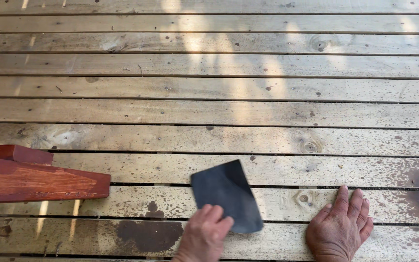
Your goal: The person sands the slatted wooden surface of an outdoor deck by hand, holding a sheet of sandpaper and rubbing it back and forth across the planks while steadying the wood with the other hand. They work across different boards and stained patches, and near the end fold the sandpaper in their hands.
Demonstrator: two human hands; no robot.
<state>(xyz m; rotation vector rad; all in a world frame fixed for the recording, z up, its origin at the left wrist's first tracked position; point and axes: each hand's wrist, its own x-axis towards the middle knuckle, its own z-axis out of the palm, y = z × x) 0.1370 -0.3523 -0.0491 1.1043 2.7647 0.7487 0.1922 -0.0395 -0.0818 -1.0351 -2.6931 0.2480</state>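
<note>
My left hand (204, 232) pinches dark sheet (227, 195), long axis tilted up-left; right hand (340, 227) spread flat on deck boards (219, 114), just right of sheet

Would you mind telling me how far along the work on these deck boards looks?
Done: nothing clearly; the boards look bare, weathered and speckled throughout. In hand: the left hand holds a dark sheet, seemingly sandpaper, over a near board, while the right hand rests flat beside it. Left: dark stains by the left hand and at far right remain. The red rail already carries finish.
</note>
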